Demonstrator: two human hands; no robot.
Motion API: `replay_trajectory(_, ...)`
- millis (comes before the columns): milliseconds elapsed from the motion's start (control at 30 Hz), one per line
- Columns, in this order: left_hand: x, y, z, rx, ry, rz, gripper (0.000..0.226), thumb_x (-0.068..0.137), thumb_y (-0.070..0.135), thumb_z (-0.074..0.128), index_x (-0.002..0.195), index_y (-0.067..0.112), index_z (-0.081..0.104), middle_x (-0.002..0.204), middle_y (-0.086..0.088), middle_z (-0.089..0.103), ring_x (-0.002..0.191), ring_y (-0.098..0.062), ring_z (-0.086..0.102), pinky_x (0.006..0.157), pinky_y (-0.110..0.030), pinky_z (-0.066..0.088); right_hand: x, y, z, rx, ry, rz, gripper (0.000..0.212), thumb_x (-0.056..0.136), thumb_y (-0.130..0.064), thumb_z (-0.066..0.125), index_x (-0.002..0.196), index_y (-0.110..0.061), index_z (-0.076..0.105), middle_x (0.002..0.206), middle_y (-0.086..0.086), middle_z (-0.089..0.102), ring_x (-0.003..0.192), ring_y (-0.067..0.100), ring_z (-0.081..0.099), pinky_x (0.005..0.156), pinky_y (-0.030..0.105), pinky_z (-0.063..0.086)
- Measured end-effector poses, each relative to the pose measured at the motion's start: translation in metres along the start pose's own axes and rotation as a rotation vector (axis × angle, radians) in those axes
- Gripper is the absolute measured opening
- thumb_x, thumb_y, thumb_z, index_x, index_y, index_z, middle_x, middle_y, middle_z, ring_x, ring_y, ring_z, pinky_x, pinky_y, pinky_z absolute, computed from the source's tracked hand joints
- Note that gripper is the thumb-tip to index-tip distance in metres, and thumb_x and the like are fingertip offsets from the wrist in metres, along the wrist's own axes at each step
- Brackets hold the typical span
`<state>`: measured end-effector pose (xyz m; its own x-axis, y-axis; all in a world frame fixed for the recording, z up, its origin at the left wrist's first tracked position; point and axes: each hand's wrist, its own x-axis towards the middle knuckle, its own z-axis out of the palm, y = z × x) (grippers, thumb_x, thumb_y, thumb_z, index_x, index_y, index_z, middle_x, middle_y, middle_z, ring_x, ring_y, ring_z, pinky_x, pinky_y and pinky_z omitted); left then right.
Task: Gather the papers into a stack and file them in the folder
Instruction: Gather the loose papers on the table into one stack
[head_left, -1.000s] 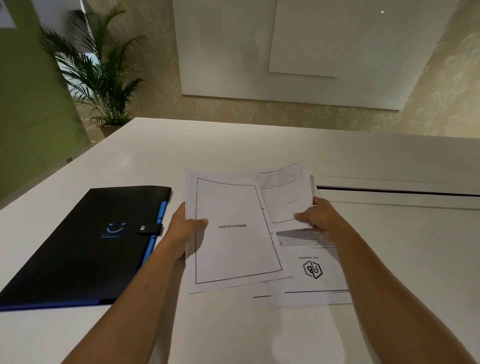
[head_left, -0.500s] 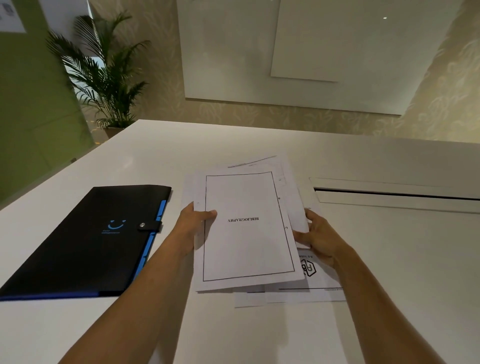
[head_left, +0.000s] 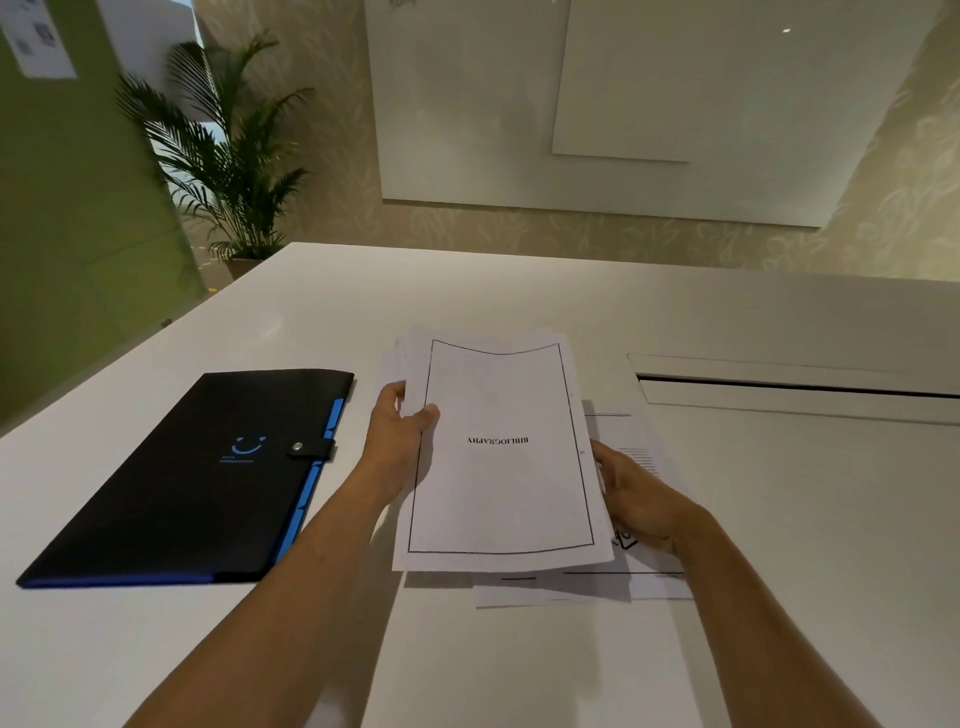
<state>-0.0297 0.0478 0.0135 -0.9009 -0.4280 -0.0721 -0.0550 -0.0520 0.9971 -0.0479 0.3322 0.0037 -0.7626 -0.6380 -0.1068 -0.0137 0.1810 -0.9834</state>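
I hold a loose stack of white papers (head_left: 498, 483) above the white table, its top sheet framed by a black border and printed BIBLIOGRAPHY. My left hand (head_left: 397, 431) grips the stack's left edge, thumb on top. My right hand (head_left: 631, 499) holds the right edge from the side and below. Beneath the stack, more printed sheets (head_left: 613, 584) lie flat on the table, mostly hidden. A black folder (head_left: 192, 478) with blue edging, a smiley logo and a snap strap lies closed to the left, apart from my hands.
The white table (head_left: 519, 291) stretches ahead, with a long recessed slot (head_left: 795, 387) at the right. Behind the table's far left corner stands a potted palm (head_left: 228, 156). A green wall is on the left, pale panels behind.
The separate sheets have been drawn together under the BIBLIOGRAPHY page into one stack, which now sits squarer between my hands and lifted; my right hand moved to the stack's right edge.
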Motion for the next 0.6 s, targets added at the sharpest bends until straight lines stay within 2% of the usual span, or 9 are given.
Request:
replay_trajectory(33,-0.001,0.001,-0.001,0.014,0.003,0.054,0.053,0.091,0.011,0.06,0.138,0.022,0.037,0.138,-0.002,0.048,0.118,-0.023,0.053,0.101,-0.036,0.044,-0.002,-0.004,0.001,0.045,0.003,0.026,0.047,0.094,0.005,0.054,0.136,-0.015,0.049,0.122,0.007,0.068,0.107,0.018,0.068,0.076,0.029,0.059)
replay_trajectory(100,-0.002,0.002,-0.003,-0.003,-0.034,0.115,0.064,0.091,0.009,0.061,0.143,0.031,0.031,0.141,0.002,0.045,0.121,-0.022,0.052,0.103,-0.038,0.044,-0.001,-0.009,0.003,0.16,0.071,0.06,0.026,0.102,-0.017,0.043,0.121,-0.009,0.059,0.093,0.006,0.073,0.074,0.011,0.072,0.053,0.02,0.054)
replay_trajectory(133,-0.002,0.004,-0.003,-0.017,-0.06,0.119,0.07,0.09,0.01,0.061,0.145,0.035,0.026,0.144,0.003,0.042,0.125,-0.021,0.05,0.106,-0.04,0.042,0.001,-0.007,0.0,0.208,0.126,0.083,0.034,0.103,-0.03,0.039,0.116,-0.008,0.063,0.084,0.006,0.073,0.065,0.011,0.07,0.05,0.021,0.053)
replay_trajectory(200,-0.003,0.004,-0.002,0.001,-0.114,0.089,0.073,0.091,0.016,0.062,0.148,0.037,0.021,0.146,0.006,0.038,0.132,-0.018,0.04,0.111,-0.039,0.035,0.005,-0.007,-0.001,0.287,0.179,0.12,0.046,0.101,-0.043,0.037,0.114,-0.01,0.065,0.091,0.01,0.075,0.077,0.019,0.074,0.061,0.031,0.06)
replay_trajectory(267,-0.005,0.004,0.002,0.06,-0.157,0.057,0.067,0.094,0.02,0.058,0.149,0.029,0.022,0.144,0.005,0.039,0.13,-0.017,0.04,0.108,-0.034,0.034,0.009,-0.009,0.003,0.278,0.184,0.113,0.037,0.1,-0.038,0.045,0.12,-0.013,0.063,0.111,0.01,0.073,0.101,0.023,0.071,0.082,0.036,0.06)
replay_trajectory(333,-0.009,0.009,0.009,0.106,-0.162,0.041,0.058,0.097,0.02,0.053,0.148,0.018,0.027,0.139,0.004,0.042,0.122,-0.016,0.045,0.1,-0.028,0.036,0.013,-0.008,0.006,0.166,0.206,0.053,0.033,0.096,-0.023,0.057,0.128,-0.014,0.058,0.12,0.006,0.07,0.109,0.019,0.068,0.091,0.034,0.056)
replay_trajectory(467,-0.003,0.003,0.009,0.296,0.027,0.041,0.035,0.097,0.024,0.05,0.13,0.013,0.051,0.126,-0.004,0.059,0.109,-0.019,0.056,0.089,-0.029,0.044,0.017,0.0,0.005,0.11,0.362,-0.025,0.044,0.09,-0.006,0.064,0.132,-0.016,0.055,0.121,0.001,0.068,0.107,0.014,0.067,0.089,0.029,0.055)
replay_trajectory(533,0.001,-0.004,0.003,0.561,0.201,0.039,0.036,0.095,0.03,0.054,0.127,0.014,0.054,0.125,-0.008,0.06,0.109,-0.021,0.055,0.092,-0.033,0.042,0.016,0.007,0.0,0.161,0.433,-0.024,0.043,0.09,-0.002,0.064,0.13,-0.015,0.056,0.119,0.005,0.069,0.104,0.018,0.068,0.086,0.032,0.057)
replay_trajectory(600,0.004,-0.012,-0.003,0.895,0.333,0.004,0.047,0.09,0.042,0.058,0.129,0.016,0.052,0.13,-0.01,0.054,0.12,-0.027,0.047,0.098,-0.042,0.038,0.015,0.013,-0.003,0.23,0.51,-0.012,0.042,0.088,0.0,0.065,0.128,-0.013,0.058,0.117,0.009,0.07,0.102,0.023,0.069,0.085,0.038,0.058)
